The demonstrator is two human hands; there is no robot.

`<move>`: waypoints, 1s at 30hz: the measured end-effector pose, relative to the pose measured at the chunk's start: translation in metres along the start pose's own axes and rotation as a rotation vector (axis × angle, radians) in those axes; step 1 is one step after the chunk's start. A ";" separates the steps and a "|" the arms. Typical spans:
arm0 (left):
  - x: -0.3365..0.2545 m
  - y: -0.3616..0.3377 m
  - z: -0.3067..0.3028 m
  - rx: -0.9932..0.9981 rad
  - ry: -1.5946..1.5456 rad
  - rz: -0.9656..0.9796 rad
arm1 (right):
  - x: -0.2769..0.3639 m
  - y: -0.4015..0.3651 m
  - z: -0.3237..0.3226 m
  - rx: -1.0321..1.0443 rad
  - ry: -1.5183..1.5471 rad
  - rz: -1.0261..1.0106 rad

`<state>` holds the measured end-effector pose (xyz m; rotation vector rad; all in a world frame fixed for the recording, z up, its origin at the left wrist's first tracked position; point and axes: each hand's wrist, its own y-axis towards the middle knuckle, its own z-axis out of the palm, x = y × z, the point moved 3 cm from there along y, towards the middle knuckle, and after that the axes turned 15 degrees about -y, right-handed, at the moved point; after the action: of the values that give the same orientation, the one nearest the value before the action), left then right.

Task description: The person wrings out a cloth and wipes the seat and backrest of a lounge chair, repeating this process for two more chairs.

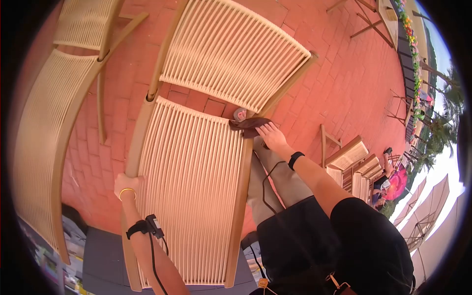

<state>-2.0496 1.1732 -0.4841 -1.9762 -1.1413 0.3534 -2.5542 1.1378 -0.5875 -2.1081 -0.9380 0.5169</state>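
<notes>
A wooden chair with a cord-woven seat (pixel 191 187) and a woven back panel (pixel 236 54) fills the middle of the view. My left hand (pixel 129 183) grips the chair's left wooden rail (pixel 140 132); a yellow ring-shaped band circles that wrist. At the right rail, near the gap between the two woven panels, my right hand (pixel 270 135) presses a dark brown cloth (pixel 251 126), its fingers close together over the cloth's edge. A small grey and pink thing (pixel 239 114) shows just beyond the cloth.
Another woven chair (pixel 49 118) stands at the left. Stacked wooden chairs (pixel 351 169) are at the right, with a person (pixel 381 184) beyond them. Red paving (pixel 334 93) lies beneath. A dark grey surface (pixel 105 255) is at the lower left.
</notes>
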 end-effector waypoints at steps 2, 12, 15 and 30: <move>0.005 0.007 0.002 -0.008 0.020 -0.006 | -0.040 -0.017 0.000 -0.128 -0.149 0.213; -0.016 0.008 0.040 -0.219 0.274 -0.257 | -0.175 0.033 -0.110 -0.748 -0.250 0.740; -0.043 -0.018 0.073 -0.488 0.256 -0.124 | -0.082 0.036 -0.063 -0.547 -0.242 0.498; -0.154 -0.304 0.227 0.780 -0.280 0.702 | 0.155 -0.244 -0.040 -0.254 1.891 -0.359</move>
<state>-2.4480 1.2418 -0.4201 -1.5578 -0.3049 1.2580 -2.5391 1.3444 -0.3821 -1.5163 -0.1248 -1.5973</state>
